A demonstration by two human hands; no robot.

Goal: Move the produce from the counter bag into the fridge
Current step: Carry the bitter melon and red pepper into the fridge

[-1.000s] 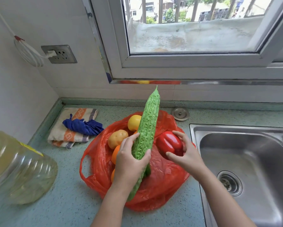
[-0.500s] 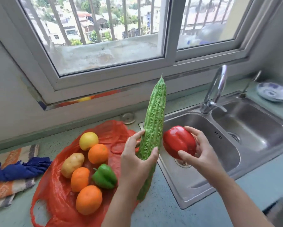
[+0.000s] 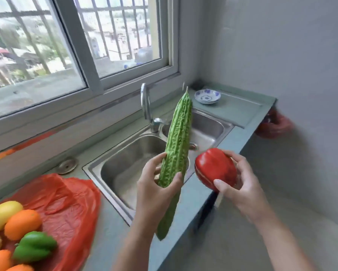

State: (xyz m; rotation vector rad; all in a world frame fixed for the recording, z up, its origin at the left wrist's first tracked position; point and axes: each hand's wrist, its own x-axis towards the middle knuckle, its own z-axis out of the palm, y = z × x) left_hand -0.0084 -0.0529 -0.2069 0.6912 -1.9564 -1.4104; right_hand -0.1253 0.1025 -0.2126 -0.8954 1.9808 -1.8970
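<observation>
Aloft, left hand [image 3: 154,192] grips bitter gourd [image 3: 177,153]; right hand [image 3: 240,184] cups red pepper [image 3: 215,168].

Both forearms & hands bare: left hand [image 3: 154,189], right hand [image 3: 240,184], no sleeves/rings.

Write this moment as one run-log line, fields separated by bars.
left hand: holds bitter gourd | right hand: holds red pepper | bag: produce remains | fridge: unseen

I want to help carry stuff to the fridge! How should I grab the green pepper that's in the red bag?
Wrap your fingers around the fat middle of the green pepper, coming down from above. It lies on its side on the open red bag with its top bare, while an orange and other fruit crowd close beside it. Its stem looks too small to hold.
</observation>
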